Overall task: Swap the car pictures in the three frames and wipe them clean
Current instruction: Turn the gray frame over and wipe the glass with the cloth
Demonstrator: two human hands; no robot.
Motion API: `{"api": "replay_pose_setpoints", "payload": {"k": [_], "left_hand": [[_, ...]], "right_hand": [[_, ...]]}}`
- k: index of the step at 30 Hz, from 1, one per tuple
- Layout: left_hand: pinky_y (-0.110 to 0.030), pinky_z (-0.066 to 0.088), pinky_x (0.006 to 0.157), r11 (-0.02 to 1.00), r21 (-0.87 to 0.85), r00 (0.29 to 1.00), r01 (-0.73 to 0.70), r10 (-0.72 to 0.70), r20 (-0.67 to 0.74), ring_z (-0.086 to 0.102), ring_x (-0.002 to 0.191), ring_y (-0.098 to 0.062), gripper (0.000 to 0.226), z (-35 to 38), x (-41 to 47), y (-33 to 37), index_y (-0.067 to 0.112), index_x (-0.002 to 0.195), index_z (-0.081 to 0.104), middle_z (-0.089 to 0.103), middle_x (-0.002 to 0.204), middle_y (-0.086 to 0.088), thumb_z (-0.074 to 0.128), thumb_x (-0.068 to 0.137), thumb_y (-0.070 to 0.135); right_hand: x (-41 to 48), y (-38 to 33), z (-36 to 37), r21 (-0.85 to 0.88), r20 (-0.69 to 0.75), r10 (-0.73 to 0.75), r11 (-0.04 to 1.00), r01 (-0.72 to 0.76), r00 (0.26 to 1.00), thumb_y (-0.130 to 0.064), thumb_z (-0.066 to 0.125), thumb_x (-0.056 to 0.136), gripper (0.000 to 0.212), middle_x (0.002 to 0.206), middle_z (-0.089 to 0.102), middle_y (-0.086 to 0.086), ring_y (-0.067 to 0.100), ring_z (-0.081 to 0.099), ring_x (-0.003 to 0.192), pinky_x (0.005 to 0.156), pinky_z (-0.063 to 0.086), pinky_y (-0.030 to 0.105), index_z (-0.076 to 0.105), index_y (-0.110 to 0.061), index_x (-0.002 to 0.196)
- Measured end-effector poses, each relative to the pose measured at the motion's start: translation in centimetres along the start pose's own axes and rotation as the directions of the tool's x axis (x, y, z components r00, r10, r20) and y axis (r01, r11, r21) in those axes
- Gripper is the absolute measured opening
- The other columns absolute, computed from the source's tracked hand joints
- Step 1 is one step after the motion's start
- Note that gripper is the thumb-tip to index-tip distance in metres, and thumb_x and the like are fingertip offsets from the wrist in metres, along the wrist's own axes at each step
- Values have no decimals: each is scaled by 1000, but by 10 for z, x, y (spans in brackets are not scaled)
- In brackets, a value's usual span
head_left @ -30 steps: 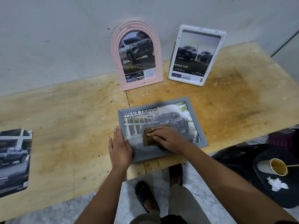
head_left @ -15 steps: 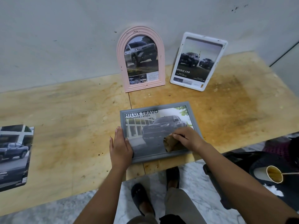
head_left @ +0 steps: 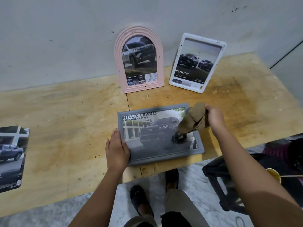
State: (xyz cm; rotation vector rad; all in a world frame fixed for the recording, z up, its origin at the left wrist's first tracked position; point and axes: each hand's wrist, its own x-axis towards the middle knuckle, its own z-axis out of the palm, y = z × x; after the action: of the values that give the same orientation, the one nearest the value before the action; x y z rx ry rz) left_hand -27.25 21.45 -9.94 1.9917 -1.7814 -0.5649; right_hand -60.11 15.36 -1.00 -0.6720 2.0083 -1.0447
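Stained plywood forms the table [head_left: 65, 128], which is pushed against a pale, scuffed wall [head_left: 65, 38]. A grey frame [head_left: 164, 158] lies flat near the front edge, holding a picture of a dark pickup headed "HILUX TRAVO". The left hand [head_left: 117, 148] rests on the frame's left rim, fingers straight and together, with the thumb reaching over the glass. The right hand [head_left: 214, 118] is curled round a bunched brown cloth [head_left: 193, 118] and holds it over the frame's far right corner. The cloth hangs down and hides the right part of the picture. Whether its lower end touches the glass cannot be told.

Behind the grey frame, two more frames lean upright against the wall. A pink arched frame [head_left: 118, 63] shows a silver pickup. Just beside it on the right, a white frame [head_left: 221, 51] with chipped paint shows two dark trucks and the words "DOUBLE CAB". Both stand apart from the grey frame, with bare wood between them and it.

At the far left edge, well apart from the frames, a loose car print [head_left: 11, 158] lies flat on the table, partly cut off by the view.

Below the table edge are a marble floor [head_left: 193, 194] and the person's two dark shoes [head_left: 139, 199]. A black stool [head_left: 218, 177] stands to the right, close under the right forearm. A paper cup [head_left: 273, 173] with a thin stick in it sits at the right edge.
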Motion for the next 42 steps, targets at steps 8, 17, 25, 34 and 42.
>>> {"api": "replay_pose_setpoints", "payload": {"k": [8, 17, 25, 34, 42], "left_hand": [[-36, 8, 117, 1000, -20, 1000, 9, -9, -7, 24, 142, -22, 47, 0, -1, 4, 6, 144, 29, 34, 150, -11, 33, 99, 17], [-46, 23, 116, 992, -94, 996, 84, -80, 43, 34, 135, -28, 48, 0, 2, 5, 10, 142, 33, 39, 145, -12, 36, 97, 26], [-28, 41, 91, 923, -285, 951, 259, -295, -90, 52, 111, -25, 40, -1, -1, 42, 3, 131, 48, 56, 123, -10, 43, 92, -1], [-39, 50, 84, 836, -290, 850, 465, -514, -118, 59, 102, -30, 39, -11, 18, 50, 9, 120, 59, 62, 115, -12, 51, 83, -2], [-34, 43, 89, 741, -502, 731, 447, -626, -273, 53, 113, -30, 49, -48, 11, 24, 6, 131, 50, 51, 127, -13, 54, 83, -4]], "right_hand": [[-2, 39, -31, -411, -218, -271, 897, 163, 938, -24, 33, 102, 36, 120, 57, 20, 36, 53, 109, 88, 41, 40, 52, -2, 123], [-12, 84, -6, -665, 159, -373, 644, 379, 914, -17, 45, 96, 43, 152, 29, 12, 29, 22, 141, 116, 14, 43, 43, -10, 139], [-17, 59, 32, -568, 90, -177, 799, 196, 980, -12, 58, 83, 36, 119, 49, 15, 33, 50, 104, 82, 48, 42, 50, -5, 118], [7, 29, 52, -610, 78, 85, 792, -20, 993, -10, 60, 82, 21, 104, 54, 18, 31, 55, 86, 45, 32, 27, 51, -2, 99], [-16, -8, 93, -237, 235, -197, 938, 252, 952, -4, 58, 86, 30, 123, 47, 13, 23, 53, 97, 70, 51, 28, 49, -5, 115]]}}
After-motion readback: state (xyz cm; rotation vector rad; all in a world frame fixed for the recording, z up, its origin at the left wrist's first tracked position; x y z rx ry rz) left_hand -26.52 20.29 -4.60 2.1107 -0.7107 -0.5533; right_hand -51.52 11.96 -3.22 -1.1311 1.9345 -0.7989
